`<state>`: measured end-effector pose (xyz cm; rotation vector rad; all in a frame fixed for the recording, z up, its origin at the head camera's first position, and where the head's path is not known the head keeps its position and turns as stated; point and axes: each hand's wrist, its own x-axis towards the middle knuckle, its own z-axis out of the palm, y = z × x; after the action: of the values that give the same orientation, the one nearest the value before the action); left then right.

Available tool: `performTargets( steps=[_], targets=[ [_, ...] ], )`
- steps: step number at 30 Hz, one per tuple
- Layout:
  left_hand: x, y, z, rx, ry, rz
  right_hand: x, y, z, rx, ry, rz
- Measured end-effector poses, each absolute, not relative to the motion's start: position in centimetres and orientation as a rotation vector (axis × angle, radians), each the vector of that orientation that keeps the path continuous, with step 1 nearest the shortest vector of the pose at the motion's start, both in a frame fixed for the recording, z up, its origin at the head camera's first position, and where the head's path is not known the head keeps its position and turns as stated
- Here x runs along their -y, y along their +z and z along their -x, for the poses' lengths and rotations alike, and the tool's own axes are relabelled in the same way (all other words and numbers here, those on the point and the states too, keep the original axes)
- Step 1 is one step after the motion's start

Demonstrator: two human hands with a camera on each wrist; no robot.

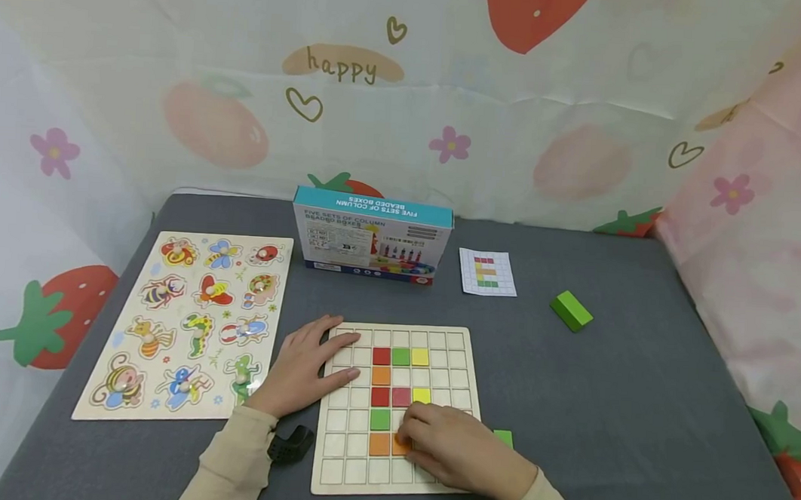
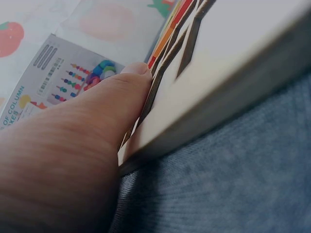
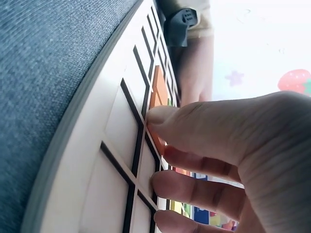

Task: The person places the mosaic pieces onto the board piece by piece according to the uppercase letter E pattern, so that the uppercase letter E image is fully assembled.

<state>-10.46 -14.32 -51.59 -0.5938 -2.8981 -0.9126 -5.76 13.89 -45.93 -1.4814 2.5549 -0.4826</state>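
A pale grid board point(image 1: 355, 472) lies on the dark cloth, with red, orange, green, yellow and pink square tiles in some cells. My left hand point(image 1: 309, 372) rests on its left edge, fingers extended; in the left wrist view the thumb point(image 2: 112, 104) lies on the rim. Over the lower right part of the board, my right hand point(image 1: 461, 448) pinches an orange tile point(image 1: 400, 446) beside another orange tile point(image 1: 379, 444). In the right wrist view the thumb point(image 3: 163, 116) touches this tile's surface. My index fingertip is mostly hidden behind the thumb there.
Left of the grid stands no barrier, only a flat insect-picture puzzle board point(image 1: 189, 299). A toy box point(image 1: 370, 237) stands behind. A pattern card point(image 1: 500, 285) and a green block point(image 1: 572, 312) lie at the right. Something green point(image 1: 503, 437) shows past my right hand.
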Motion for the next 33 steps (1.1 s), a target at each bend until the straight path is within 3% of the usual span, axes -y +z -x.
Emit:
performTargets(
  steps=[13,33],
  targets=[
    [14.3,-51.4,10.5,2.901,-0.926,0.596,-14.2,-45.6,5.9,-2.596,-0.451,1.453],
    [14.3,-51.6,10.5,2.899,-0.935,0.590,-23.5,-44.5,5.9,-2.708,-0.660,0.959]
  ],
)
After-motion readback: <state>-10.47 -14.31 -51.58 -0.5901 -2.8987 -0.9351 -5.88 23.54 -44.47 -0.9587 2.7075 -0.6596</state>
